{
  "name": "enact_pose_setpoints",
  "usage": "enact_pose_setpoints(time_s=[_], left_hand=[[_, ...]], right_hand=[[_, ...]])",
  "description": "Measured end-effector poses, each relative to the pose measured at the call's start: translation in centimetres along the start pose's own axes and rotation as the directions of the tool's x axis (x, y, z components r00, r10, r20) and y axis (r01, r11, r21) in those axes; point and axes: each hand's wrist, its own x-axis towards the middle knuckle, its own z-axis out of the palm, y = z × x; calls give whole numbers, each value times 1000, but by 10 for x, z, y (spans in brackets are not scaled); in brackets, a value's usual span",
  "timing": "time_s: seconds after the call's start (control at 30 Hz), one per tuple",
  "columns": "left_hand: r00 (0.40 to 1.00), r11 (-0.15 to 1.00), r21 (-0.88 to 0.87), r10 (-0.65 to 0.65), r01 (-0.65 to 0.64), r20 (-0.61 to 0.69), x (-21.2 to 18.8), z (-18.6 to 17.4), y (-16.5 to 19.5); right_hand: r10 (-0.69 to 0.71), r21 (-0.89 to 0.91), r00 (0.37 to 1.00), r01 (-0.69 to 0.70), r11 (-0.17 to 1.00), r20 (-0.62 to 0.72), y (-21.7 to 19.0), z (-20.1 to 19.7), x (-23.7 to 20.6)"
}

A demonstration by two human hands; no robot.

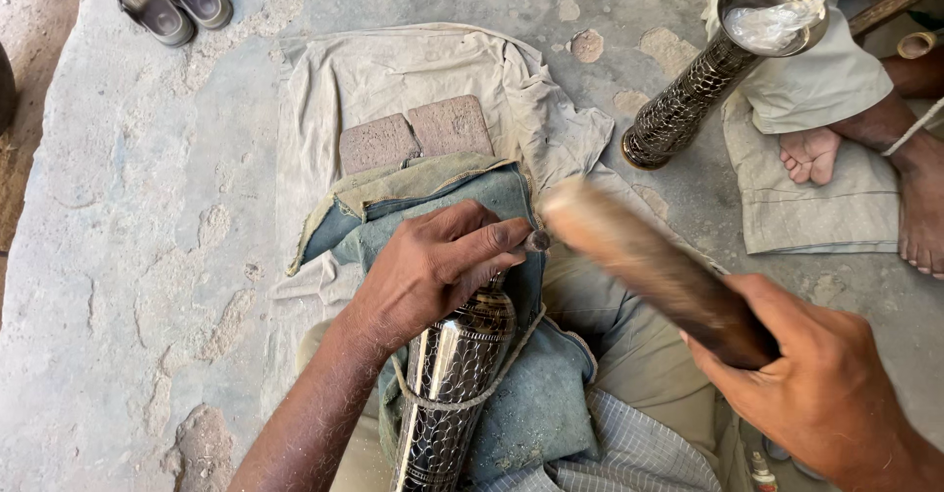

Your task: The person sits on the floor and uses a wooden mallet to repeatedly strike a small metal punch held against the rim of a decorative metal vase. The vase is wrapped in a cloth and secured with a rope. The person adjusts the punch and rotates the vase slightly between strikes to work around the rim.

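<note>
On the person's lap, the left hand [433, 271] pinched a small punch [537, 241] against the engraved metal vase [454, 374]; the right hand [821, 394] gripped a wooden mallet [649, 266], blurred mid-swing. A badly aimed blow could hit the fingers [492, 241].

engraved metal vase [452, 384] | on lap, roped | wooden mallet [649, 266] | blurred, possibly mid-swing

Soft even daylight, faint shadows, glare on metal, wooden mallet [649, 268] motion-blurred

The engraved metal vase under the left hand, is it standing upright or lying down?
Lying down. The engraved metal vase rests lengthwise on blue cloth across the lap, the left hand pressing on its upper end.
</note>
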Motion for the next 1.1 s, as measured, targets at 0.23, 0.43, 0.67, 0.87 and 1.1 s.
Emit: enact_pose_setpoints(time_s=[0.23,0.43,0.67,0.87,1.1], left_hand=[[999,1000,-17,10,-10,36,5,-5,1],[999,1000,-24,12,-11,52,5,-8,1],[999,999,-40,6,-5,35,4,-6,-1],[1000,998,-65,-8,10,26,3,-6,-2],[1000,999,-39,-2,2,16,3,-6,-4]], right_hand=[[-114,191,980,145,971,-163,-4,0,5],[-120,192,985,142,971,-122,-14,-1,8],[-77,125,997,80,989,-33,-17,1,12],[-124,119,986,137,983,-115,-17,6,17],[-92,7,996,92,996,13,-23,6,26]])
